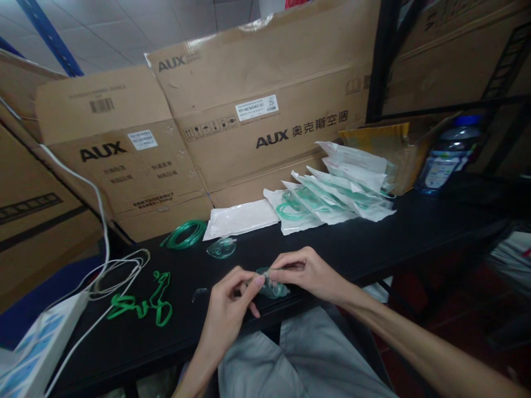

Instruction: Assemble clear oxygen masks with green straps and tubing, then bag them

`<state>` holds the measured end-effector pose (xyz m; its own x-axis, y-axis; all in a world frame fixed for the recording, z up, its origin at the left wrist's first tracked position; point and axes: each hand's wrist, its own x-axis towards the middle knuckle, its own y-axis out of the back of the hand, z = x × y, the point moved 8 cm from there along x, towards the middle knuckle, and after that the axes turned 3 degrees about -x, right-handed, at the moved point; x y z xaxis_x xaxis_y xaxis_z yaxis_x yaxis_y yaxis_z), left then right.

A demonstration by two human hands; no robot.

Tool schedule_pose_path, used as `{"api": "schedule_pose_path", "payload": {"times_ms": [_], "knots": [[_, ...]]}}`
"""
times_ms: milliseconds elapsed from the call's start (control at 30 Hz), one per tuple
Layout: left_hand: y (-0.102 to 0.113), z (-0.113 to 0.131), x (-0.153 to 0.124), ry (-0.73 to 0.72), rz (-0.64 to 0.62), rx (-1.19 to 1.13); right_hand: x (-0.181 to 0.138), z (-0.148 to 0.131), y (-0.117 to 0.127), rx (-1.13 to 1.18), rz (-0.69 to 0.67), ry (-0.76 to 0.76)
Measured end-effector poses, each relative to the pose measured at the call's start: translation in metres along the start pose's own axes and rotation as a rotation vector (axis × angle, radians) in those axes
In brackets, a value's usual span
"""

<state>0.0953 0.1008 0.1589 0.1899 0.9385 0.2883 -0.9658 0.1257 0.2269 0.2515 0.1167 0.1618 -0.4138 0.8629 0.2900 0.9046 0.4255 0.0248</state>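
My left hand (235, 298) and my right hand (305, 272) meet over the front edge of the black table, both with thumb and fingers pinched together. Between them is a small, crumpled-looking bundle of clear greenish plastic (274, 288), held at its top by the fingertips. Its exact kind is too blurred to tell, and the fingers cover part of it. Just beyond my left hand lies a clear green oxygen mask (222, 248). A coil of green tubing (185, 235) rests behind and to its left. Bright green elastic straps (141, 305) lie loosely at the left.
Several sealed pouches with green tubing (305, 207) lean in a row at the back, beside a flat white packet (243, 218). Large cardboard boxes (265, 72) form the back wall. A white power strip (50, 342) with cables is at left, a blue-capped bottle (446, 157) at right.
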Motion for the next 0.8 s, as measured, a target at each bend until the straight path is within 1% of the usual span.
{"api": "schedule_pose_path", "payload": {"times_ms": [100, 200, 300, 400, 433, 500, 567, 633, 700, 767, 800], "knots": [[-0.002, 0.001, 0.002, 0.041, -0.031, -0.047, 0.001, -0.001, -0.001, 0.088, -0.026, -0.032], [-0.004, 0.0, 0.003, 0.081, -0.07, -0.088, 0.002, 0.001, -0.002, 0.208, -0.02, -0.057], [-0.005, -0.006, 0.002, 0.138, -0.109, -0.131, 0.002, 0.008, -0.005, 0.319, -0.008, -0.121], [-0.005, -0.013, 0.001, 0.189, -0.132, -0.171, 0.001, 0.015, -0.007, 0.339, 0.005, -0.178], [-0.005, -0.015, 0.001, 0.203, -0.13, -0.184, 0.002, 0.015, -0.006, 0.313, 0.02, -0.172], [-0.004, -0.017, 0.001, 0.228, -0.104, -0.204, 0.002, 0.013, -0.002, 0.216, 0.081, -0.107], [-0.001, -0.018, 0.002, 0.247, -0.052, -0.217, 0.001, 0.005, 0.003, 0.085, 0.181, 0.019], [0.003, -0.019, 0.002, 0.255, 0.015, -0.228, -0.005, -0.005, 0.004, -0.1, 0.266, 0.16], [0.007, -0.019, 0.002, 0.258, 0.069, -0.24, -0.011, -0.015, -0.004, -0.329, 0.282, 0.298], [0.008, -0.02, 0.002, 0.258, 0.09, -0.245, -0.016, -0.021, -0.017, -0.526, 0.235, 0.402], [0.008, -0.02, 0.002, 0.256, 0.085, -0.246, -0.017, -0.021, -0.022, -0.584, 0.213, 0.437]]}}
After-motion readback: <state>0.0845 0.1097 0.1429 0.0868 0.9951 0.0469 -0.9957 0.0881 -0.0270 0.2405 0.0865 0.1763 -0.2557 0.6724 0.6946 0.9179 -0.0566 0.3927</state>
